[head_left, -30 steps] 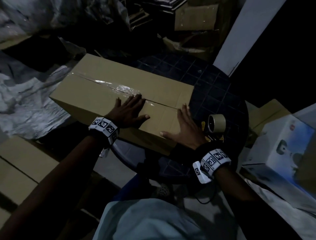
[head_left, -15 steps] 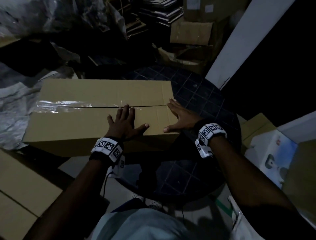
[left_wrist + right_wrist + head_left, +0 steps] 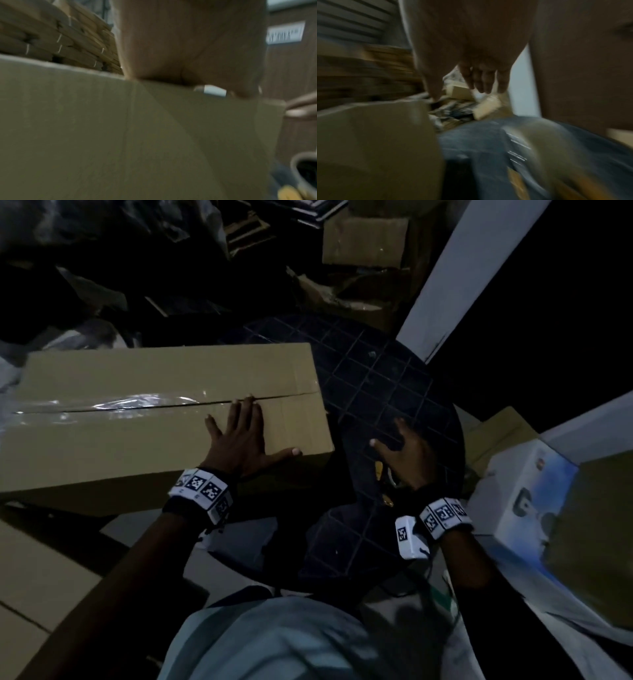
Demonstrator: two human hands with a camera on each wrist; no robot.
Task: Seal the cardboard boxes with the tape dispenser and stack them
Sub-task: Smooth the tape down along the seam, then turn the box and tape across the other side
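Observation:
A long cardboard box [image 3: 164, 405] lies partly on the dark round table [image 3: 376, 378], its top seam covered with clear tape [image 3: 120, 402] along the left part. My left hand [image 3: 239, 440] rests flat on the box top near its right end, fingers straight and touching the seam. My right hand [image 3: 407, 453] hovers open over the table, just right of the box and off it. Beneath that hand the tape dispenser [image 3: 385, 477] shows only as yellow bits; in the right wrist view a blurred tape roll [image 3: 544, 143] lies below the palm. The box side [image 3: 137, 135] fills the left wrist view.
Flat cardboard sheets [image 3: 34, 577] lie at the lower left. A white printed box [image 3: 520, 501] stands at the right. Loose cartons [image 3: 363, 241] and crumpled plastic [image 3: 78, 333] crowd the back. A white pillar [image 3: 462, 268] rises behind the table.
The box has turned and slid leftward across the table. My right hand has left the box's right end and come back over the tape dispenser. The left hand stays flat on the box.

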